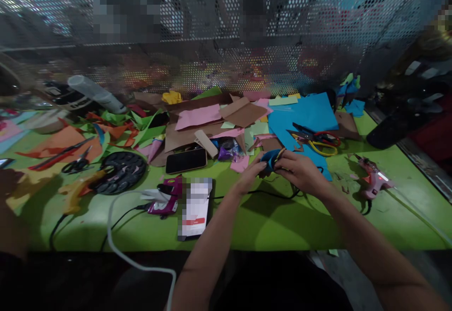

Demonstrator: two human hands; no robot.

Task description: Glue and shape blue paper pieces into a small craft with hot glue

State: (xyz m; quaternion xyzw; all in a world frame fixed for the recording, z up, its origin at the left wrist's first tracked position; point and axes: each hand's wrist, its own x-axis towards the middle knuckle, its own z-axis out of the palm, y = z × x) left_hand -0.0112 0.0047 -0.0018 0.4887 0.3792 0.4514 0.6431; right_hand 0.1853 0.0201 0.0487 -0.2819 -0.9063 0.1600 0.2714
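Note:
A small curled piece of blue paper (270, 159) is held between my two hands above the green table. My left hand (249, 175) has its fingers closed on the paper's left side. My right hand (300, 169) pinches its right edge with bent fingers. Just beyond, a large blue sheet (307, 113) lies flat, with yellow-handled scissors (324, 149) and red-handled scissors (330, 136) on it. A pink glue gun (375, 179) rests to the right of my right hand. A black cable (271, 194) runs beneath my hands.
Left of my arm lie a lit phone (196, 207), a dark phone (186, 161) and a purple power strip (169, 198). A yellow glue gun (79, 191) sits by a black round tray (122, 172). Paper scraps spread along the perforated metal panel (219, 56). A white cable (113, 235) crosses the front edge.

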